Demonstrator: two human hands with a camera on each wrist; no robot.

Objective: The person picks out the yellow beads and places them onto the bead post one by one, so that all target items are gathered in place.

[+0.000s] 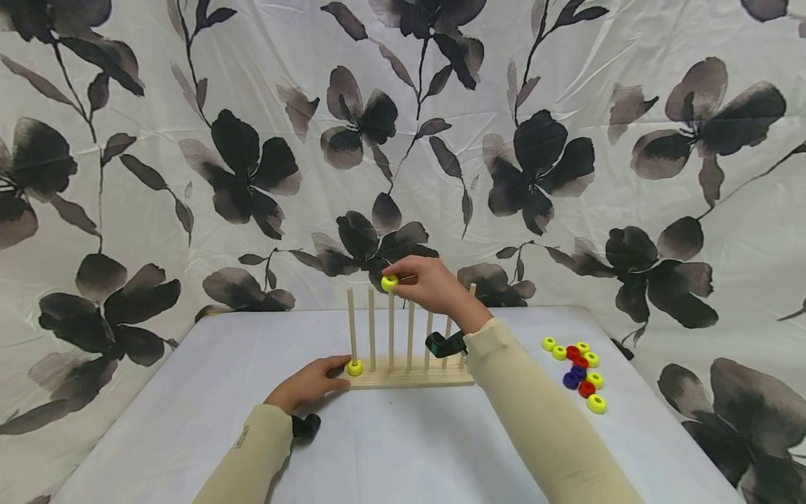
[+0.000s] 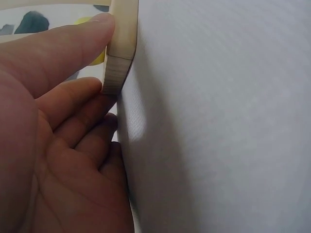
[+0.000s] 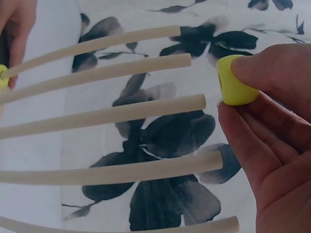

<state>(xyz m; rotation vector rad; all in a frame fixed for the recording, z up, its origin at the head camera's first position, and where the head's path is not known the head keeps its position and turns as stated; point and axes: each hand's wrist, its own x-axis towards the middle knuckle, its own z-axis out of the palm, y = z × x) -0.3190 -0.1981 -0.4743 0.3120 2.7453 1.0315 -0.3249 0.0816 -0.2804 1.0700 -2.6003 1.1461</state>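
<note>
A wooden peg rack [image 1: 409, 379] with several upright pegs stands on the table. My right hand [image 1: 433, 285] pinches a yellow ring [image 3: 237, 81] between thumb and fingertips, at the top of the third peg [image 1: 391, 329] from the left. In the right wrist view the ring is just off the peg tips. Down at the foot of the leftmost peg sits another yellow ring [image 1: 355, 368]. My left hand [image 1: 313, 382] grips the left end of the base, thumb on its front edge; the left wrist view shows the thumb [image 2: 73, 43] against the wood.
On the right side of the white-covered table [image 1: 189, 420] lies a loose group of yellow, red [image 1: 587, 389] and dark blue rings [image 1: 571, 381]. A flower-patterned cloth [image 1: 302, 63] hangs behind the table.
</note>
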